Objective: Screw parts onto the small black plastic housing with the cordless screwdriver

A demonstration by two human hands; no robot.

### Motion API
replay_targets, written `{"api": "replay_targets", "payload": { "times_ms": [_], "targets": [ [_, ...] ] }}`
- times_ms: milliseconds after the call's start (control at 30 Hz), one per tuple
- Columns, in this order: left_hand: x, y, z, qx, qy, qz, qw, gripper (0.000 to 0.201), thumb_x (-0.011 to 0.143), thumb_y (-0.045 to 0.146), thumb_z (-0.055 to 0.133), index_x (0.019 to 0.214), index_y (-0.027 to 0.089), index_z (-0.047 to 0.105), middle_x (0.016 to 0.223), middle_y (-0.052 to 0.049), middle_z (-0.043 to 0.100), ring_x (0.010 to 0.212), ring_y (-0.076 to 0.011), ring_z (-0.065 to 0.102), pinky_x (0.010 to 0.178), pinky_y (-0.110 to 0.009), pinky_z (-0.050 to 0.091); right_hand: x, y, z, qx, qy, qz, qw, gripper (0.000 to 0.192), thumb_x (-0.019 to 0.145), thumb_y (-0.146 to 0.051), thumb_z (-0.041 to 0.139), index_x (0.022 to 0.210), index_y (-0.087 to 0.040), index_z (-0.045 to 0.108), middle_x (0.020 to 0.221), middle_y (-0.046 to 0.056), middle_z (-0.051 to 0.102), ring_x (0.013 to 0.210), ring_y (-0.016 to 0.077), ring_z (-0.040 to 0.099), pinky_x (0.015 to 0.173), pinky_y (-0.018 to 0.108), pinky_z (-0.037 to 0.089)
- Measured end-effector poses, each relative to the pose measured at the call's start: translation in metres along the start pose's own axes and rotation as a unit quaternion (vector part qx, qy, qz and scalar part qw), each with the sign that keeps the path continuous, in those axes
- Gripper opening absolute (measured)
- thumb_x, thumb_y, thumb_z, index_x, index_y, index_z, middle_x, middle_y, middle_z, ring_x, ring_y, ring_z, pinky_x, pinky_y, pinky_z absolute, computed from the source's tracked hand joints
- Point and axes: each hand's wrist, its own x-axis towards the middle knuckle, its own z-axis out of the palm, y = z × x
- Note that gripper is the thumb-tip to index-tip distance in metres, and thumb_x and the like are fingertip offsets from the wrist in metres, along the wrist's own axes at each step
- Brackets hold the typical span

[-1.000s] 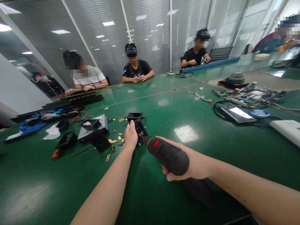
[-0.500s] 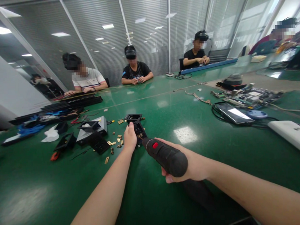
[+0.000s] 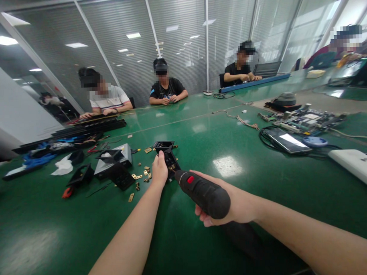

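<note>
2 hands work mid-job: left hand [image 3: 159, 172] pinches black frame [image 3: 171, 162]; right hand [image 3: 234, 206] grips electric screwdriver [image 3: 203, 193]. Several brass hinges [image 3: 138, 176] lie loose, left.

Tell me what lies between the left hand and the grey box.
Head view: small brass pieces scattered on the green table, between the left hand and the grey box.

Brass hinges [image 3: 138, 176] left of black frame [image 3: 171, 158]; power screwdriver [image 3: 202, 193] right, nearer.
</note>
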Motion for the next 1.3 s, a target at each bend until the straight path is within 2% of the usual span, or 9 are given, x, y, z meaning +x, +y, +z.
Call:
{"api": "replay_targets", "payload": {
  "times_ms": [200,367,600,700,867,1100,1300],
  "targets": [
    [-0.002,0.003,-0.001,0.005,0.010,-0.004,1.000,0.068,0.101,0.085,0.042,0.091,0.025,0.070,0.097,-0.012,0.078,0.100,-0.0322,0.072,0.096,-0.044,0.055,0.001,-0.001,0.002,0.006,0.000,0.002,1.000,0.144,0.069,-0.026,0.113,0.185,-0.026,0.027,0.125,0.011,0.079,0.100,0.0266,0.077,0.099,0.048,0.064],
    [-0.004,0.006,-0.002,0.006,0.012,0.000,1.000,0.066,0.101,0.084,0.043,0.088,0.025,0.068,0.092,-0.011,0.076,0.099,-0.0327,0.072,0.097,-0.045,0.055,0.002,-0.003,0.002,0.008,0.004,-0.001,1.000,0.145,0.065,-0.026,0.115,0.184,-0.027,0.032,0.130,0.012,0.078,0.104,0.0281,0.076,0.103,0.050,0.063],
    [-0.003,0.005,-0.002,0.013,0.012,-0.002,1.000,0.066,0.103,0.082,0.041,0.090,0.025,0.069,0.094,-0.012,0.078,0.100,-0.0333,0.073,0.098,-0.046,0.055,0.002,-0.002,0.002,0.010,0.006,0.003,1.000,0.147,0.065,-0.029,0.115,0.184,-0.024,0.030,0.129,0.014,0.077,0.113,0.0320,0.075,0.107,0.052,0.061],
    [-0.004,0.005,-0.002,0.019,0.015,0.000,1.000,0.067,0.102,0.084,0.040,0.088,0.025,0.068,0.093,-0.011,0.077,0.097,-0.0326,0.072,0.095,-0.045,0.054,0.002,-0.001,0.002,0.011,0.006,0.003,1.000,0.145,0.065,-0.027,0.114,0.184,-0.025,0.030,0.134,0.014,0.076,0.111,0.0308,0.075,0.106,0.051,0.061],
    [-0.002,0.002,-0.002,0.002,0.009,-0.003,1.000,0.067,0.102,0.085,0.042,0.089,0.024,0.069,0.093,-0.011,0.077,0.095,-0.0312,0.071,0.093,-0.043,0.055,0.003,-0.002,0.001,0.008,-0.002,0.008,1.000,0.148,0.065,-0.028,0.115,0.185,-0.024,0.027,0.131,0.013,0.077,0.107,0.0292,0.075,0.104,0.051,0.062],
    [0.003,-0.005,0.000,-0.002,0.001,-0.002,1.000,0.069,0.103,0.083,0.042,0.095,0.023,0.074,0.104,-0.013,0.081,0.103,-0.0336,0.074,0.097,-0.045,0.055,0.002,0.003,0.001,0.010,0.006,-0.001,1.000,0.150,0.066,-0.033,0.115,0.186,-0.024,0.026,0.129,0.014,0.078,0.119,0.0337,0.075,0.111,0.054,0.059],
    [0.002,-0.006,0.000,-0.008,0.005,0.004,1.000,0.069,0.102,0.085,0.044,0.095,0.023,0.075,0.098,-0.011,0.079,0.099,-0.0321,0.073,0.095,-0.043,0.054,0.001,0.002,0.000,0.009,0.008,0.008,1.000,0.151,0.066,-0.033,0.115,0.186,-0.023,0.025,0.126,0.014,0.079,0.119,0.0350,0.076,0.110,0.054,0.060]
  ]
}}
